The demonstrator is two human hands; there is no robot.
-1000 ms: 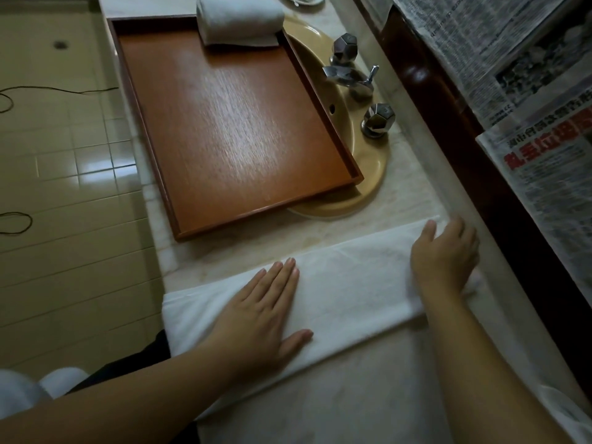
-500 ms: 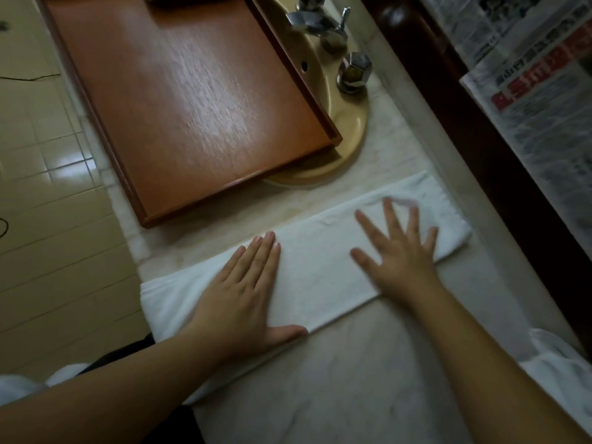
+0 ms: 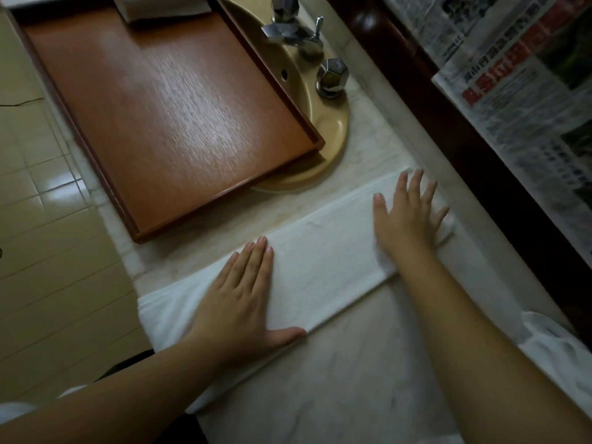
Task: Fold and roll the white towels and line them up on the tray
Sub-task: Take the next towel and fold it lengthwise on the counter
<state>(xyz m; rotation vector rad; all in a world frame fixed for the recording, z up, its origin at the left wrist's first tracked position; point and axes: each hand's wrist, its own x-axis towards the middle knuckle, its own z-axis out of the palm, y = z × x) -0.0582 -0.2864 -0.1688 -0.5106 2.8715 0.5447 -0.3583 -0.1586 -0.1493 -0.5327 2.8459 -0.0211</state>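
Pale marble-look stone countertop (image 3: 336,395), veined, running along a dark wooden wall edge. Directly on it: long folded white terry towel (image 3: 320,274) laid flat and diagonal, its left end hanging over the counter's front edge; crumpled white cloth (image 3: 554,350) at the right edge. Beige oval ceramic basin (image 3: 333,129) is set into the top. Rectangular brown wooden tray (image 3: 179,116) rests partly on the counter, partly over the basin.
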